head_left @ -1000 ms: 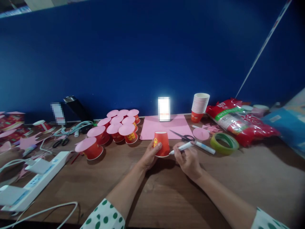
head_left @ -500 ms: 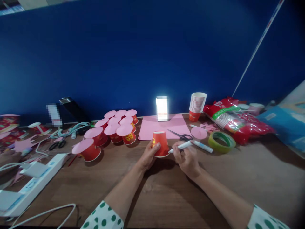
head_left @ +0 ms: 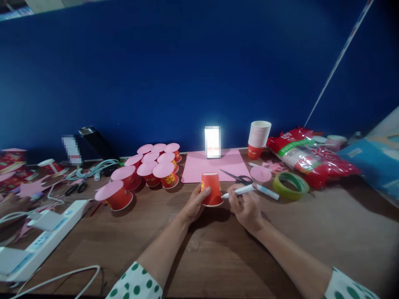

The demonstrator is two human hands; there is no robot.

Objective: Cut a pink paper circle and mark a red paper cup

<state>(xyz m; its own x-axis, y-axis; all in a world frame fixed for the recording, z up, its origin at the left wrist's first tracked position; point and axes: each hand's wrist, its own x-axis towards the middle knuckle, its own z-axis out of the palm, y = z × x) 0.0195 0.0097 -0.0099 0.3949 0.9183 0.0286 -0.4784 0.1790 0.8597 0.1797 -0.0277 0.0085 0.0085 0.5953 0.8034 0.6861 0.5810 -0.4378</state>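
An upside-down red paper cup (head_left: pixel 212 189) stands on the brown table (head_left: pixel 218 249) in front of me. My left hand (head_left: pixel 195 203) is closed round its left side. My right hand (head_left: pixel 245 207) is closed on a white glue pen (head_left: pixel 241 191), whose tip points left and sits just beside the cup's lower rim. A pink paper sheet (head_left: pixel 215 164) lies right behind the cup, with black scissors (head_left: pixel 238 177) on its right edge and a pink paper disc (head_left: pixel 260 174) beside them. A second white pen (head_left: pixel 266 192) lies to the right of my hand.
Several upside-down red cups topped with pink discs (head_left: pixel 146 170) cluster at the left. A stack of cups (head_left: pixel 258 138), a green tape roll (head_left: pixel 290 182) and a red cup package (head_left: pixel 307 155) sit at the right. A white power strip (head_left: pixel 46 232) with cables lies at the far left.
Both hands stay on the cup and the pen; the pen tip has shifted slightly at the cup's rim. The view has drifted a little.
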